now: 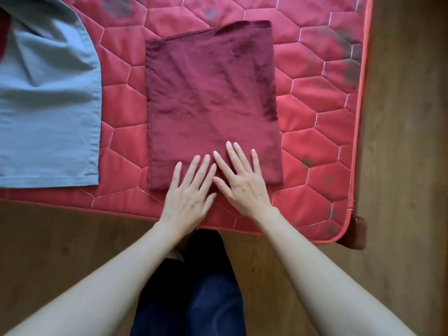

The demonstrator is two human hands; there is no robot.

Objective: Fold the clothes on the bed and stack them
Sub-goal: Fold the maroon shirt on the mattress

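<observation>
Maroon garment (211,103): folded into a tall rectangle, lying flat in the middle of the frame on the red quilted bed (315,132), its near edge close to the bed's front edge.
Left hand (189,190): fingers straight and spread, palm down, fingertips resting on the garment's lower edge; it grips nothing.
Right hand (242,180): likewise flat and spread, pressing the lower centre of the cloth, its index finger just beside the left hand's fingers.
Step in hand: smoothing the fold, as I judge it.
Doing it well: sweep both palms outward from the centre towards the far edge, with even pressure, so that creases run out and the layers stay aligned; the uneven top edge at upper centre wants squaring.
Grey-blue garment (46,105): spread at the left of the frame, apparently unfolded, well apart from the maroon one.
Remaining: likely this piece, then stacking.
</observation>
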